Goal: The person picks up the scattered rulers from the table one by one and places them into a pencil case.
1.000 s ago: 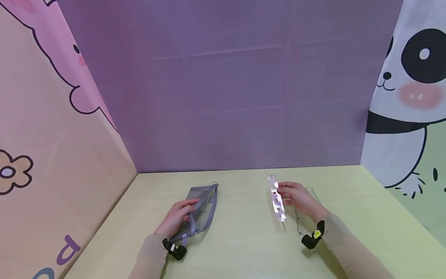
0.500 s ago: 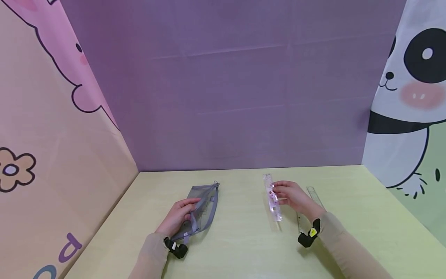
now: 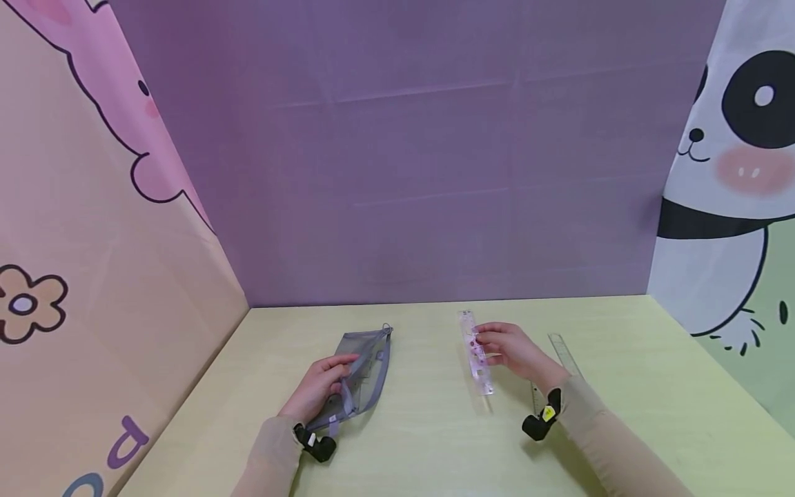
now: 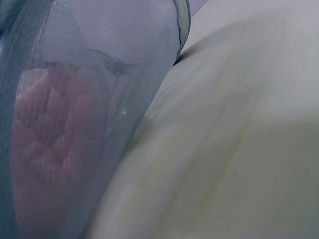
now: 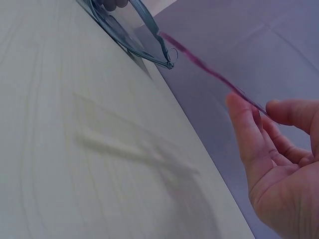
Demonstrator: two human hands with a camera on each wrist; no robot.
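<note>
My left hand [image 3: 318,388] grips a grey-blue mesh zip pouch [image 3: 360,339] by its edge, left of the table's middle. The pouch's mouth gapes toward the right. In the left wrist view, curled fingers [image 4: 52,134] show through the sheer mesh [image 4: 134,30]. My right hand [image 3: 518,353] pinches a pinkish see-through ruler [image 3: 470,343] between thumb and fingers. It is held above the table, apart from the pouch. The right wrist view catches the ruler [image 5: 207,68] nearly edge-on, with the pouch [image 5: 130,46] beyond it.
Clear plastic measuring pieces [image 3: 564,353] lie on the table behind my right wrist, partly covered by it; whether they are one piece cannot be told. The pale wooden table [image 3: 422,442] meets a purple cloth backdrop [image 3: 397,172]. Printed cartoon panels [image 3: 124,276] flank both sides.
My right hand has moved left with the ruler, closer to the pouch. The clear pieces have stayed put, and my left hand and the pouch have hardly moved.
</note>
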